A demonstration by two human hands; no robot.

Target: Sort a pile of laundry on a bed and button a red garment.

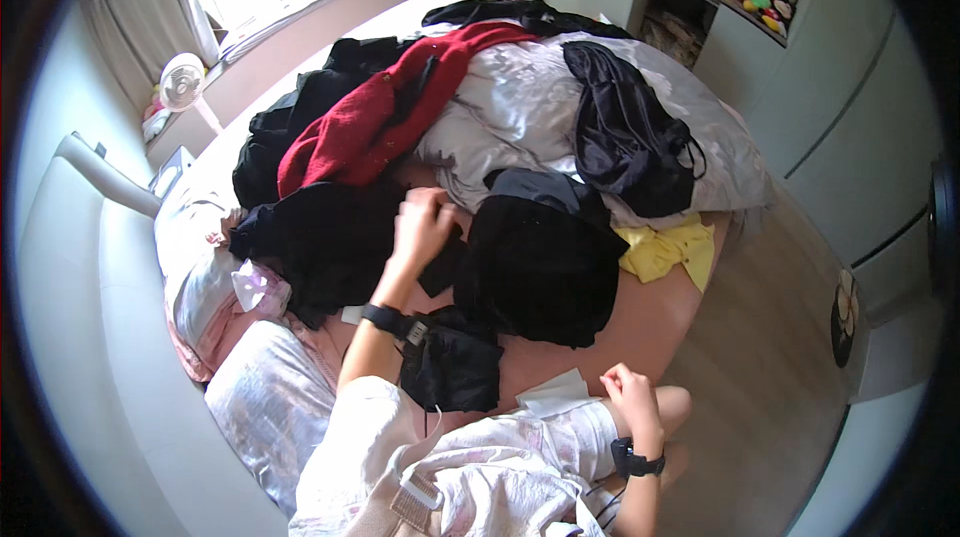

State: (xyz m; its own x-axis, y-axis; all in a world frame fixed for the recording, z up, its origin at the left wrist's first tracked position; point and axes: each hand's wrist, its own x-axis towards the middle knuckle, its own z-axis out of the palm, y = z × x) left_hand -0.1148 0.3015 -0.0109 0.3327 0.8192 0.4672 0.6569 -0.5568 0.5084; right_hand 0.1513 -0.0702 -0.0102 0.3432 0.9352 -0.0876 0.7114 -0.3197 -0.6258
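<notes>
My left hand [425,222] is over the bed, above the right edge of a spread black garment [325,242]. Its fingers point right, loosely bent and apart, with nothing seen in them. Just right of it lies a folded black garment [540,267] with a dark grey upper part. Below my left wrist rests a small folded black cloth item [455,362]. My right hand [632,399] is closed near my bent leg, with nothing visible in it. White paper-like sheets [555,392] lie to its left.
Beyond are a red knit garment [360,127], a shiny black garment [635,132] and a rumpled pale quilt [520,87]. A yellow garment [665,249] sits by the bed's right edge. A white fan [184,83] stands at far left, and cabinets [860,127] line the right.
</notes>
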